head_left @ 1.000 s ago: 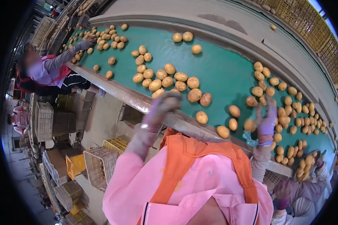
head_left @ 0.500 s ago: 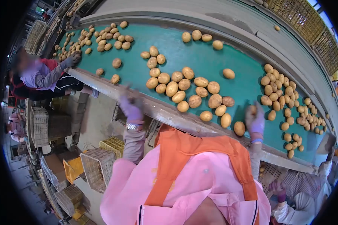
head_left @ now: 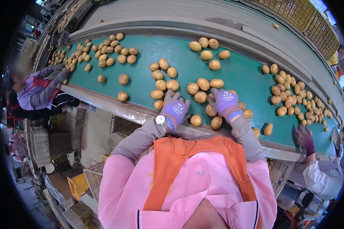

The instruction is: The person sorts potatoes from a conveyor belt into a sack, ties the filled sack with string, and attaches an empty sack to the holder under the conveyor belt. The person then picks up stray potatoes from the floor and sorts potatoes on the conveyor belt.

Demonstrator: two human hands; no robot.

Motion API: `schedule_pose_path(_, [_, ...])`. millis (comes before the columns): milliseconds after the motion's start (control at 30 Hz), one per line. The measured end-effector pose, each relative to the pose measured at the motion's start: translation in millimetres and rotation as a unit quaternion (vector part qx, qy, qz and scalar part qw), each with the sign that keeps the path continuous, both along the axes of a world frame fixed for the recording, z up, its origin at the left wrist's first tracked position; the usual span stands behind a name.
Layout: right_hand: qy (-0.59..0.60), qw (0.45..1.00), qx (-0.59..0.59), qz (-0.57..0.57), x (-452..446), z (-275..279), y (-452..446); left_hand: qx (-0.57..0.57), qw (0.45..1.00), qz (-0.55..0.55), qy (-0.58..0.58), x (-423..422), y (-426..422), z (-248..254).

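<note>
Loose potatoes [head_left: 192, 88] lie in groups on a green conveyor belt [head_left: 141, 82]. My left hand [head_left: 176, 108], in a purple glove, rests over the belt's near side with its fingers spread, touching or close to a potato [head_left: 172, 84] at its fingertips. To its right, my right hand [head_left: 225, 101], gloved alike, reaches down among several potatoes with its fingers apart. Its palm side and some fingertips are hidden, and a potato [head_left: 210, 110] lies against its thumb side. Another potato [head_left: 195, 120] sits between the two hands, near the belt's edge.
A metal rim [head_left: 132, 113] runs along the belt's near side. A co-worker [head_left: 38, 91] handles potatoes at far left; another co-worker's gloved hand [head_left: 304, 140] is over the belt at right. Yellow crates [head_left: 321, 34] stand beyond, and a white crate [head_left: 93, 177] is below.
My left hand has moved from the near rim onto the belt. My right hand has moved left, and the potato seen at it earlier no longer shows. The right co-worker's hand has come over the belt.
</note>
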State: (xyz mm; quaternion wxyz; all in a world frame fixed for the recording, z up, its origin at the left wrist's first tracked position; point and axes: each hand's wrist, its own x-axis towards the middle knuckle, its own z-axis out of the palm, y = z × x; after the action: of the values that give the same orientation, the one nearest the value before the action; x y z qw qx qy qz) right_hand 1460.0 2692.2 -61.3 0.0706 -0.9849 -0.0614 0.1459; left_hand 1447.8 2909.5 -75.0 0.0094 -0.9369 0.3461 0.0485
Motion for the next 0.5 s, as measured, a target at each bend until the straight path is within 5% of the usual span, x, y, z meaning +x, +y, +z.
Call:
schedule_pose_path(167, [0.020,0.994,0.093,-0.045,8,9,3,-0.052,0.994,-0.049,0.083,17,34,-1])
schedule_pose_path(267, [-0.029,0.932,0.311,-0.184,-4,-10,-2,-0.283,0.958,-0.016,0.034,20,65,-10])
schedule_pose_path(300, [-0.028,0.931,0.312,-0.186,-6,-10,-5,-0.281,0.959,-0.017,0.036,22,76,-14])
schedule_pose_path(367, [0.031,0.745,0.599,-0.293,-8,2,-1,-0.359,0.930,0.070,0.021,25,97,-24])
schedule_pose_path(400, [0.005,0.707,0.638,-0.304,-9,9,11,-0.394,0.916,0.071,-0.022,26,106,-25])
schedule_pose_path(500, [-0.016,0.734,0.622,-0.272,15,35,50,-0.419,0.900,0.116,0.020,31,133,-31])
